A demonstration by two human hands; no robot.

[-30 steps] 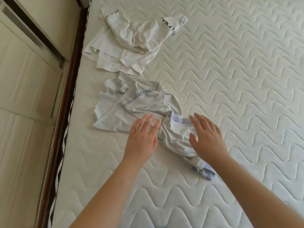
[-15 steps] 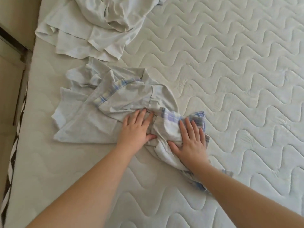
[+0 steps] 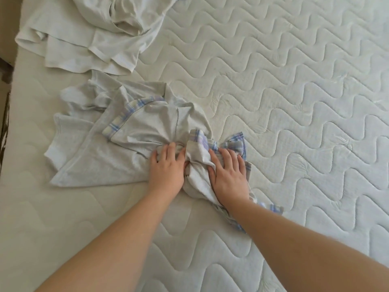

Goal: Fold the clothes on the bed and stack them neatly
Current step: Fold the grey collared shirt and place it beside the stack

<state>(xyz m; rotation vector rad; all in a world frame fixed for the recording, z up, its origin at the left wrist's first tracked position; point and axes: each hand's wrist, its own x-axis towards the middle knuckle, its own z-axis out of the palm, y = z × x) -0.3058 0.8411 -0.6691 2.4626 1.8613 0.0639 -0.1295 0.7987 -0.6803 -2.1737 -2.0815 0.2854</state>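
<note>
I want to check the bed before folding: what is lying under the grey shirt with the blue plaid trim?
Only the quilted mattress shows around the grey shirt. Both hands, left hand and right hand, grip its bunched middle. Anything beneath the cloth is covered.

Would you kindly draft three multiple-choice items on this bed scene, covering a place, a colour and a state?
1. Where does the white garment lie relative to the grey garment?
A. nearer the camera
B. farther from the camera
C. under it

2. What colour is the grey garment's checked trim?
A. red
B. green
C. blue

3. What state is the grey garment in?
A. crumpled
B. neatly folded
C. on a hanger

Answers: 1 B, it sits at the frame's top; 2 C, blue checks edge it; 3 A, left hand and right hand grip bunched cloth on the mattress.
</note>
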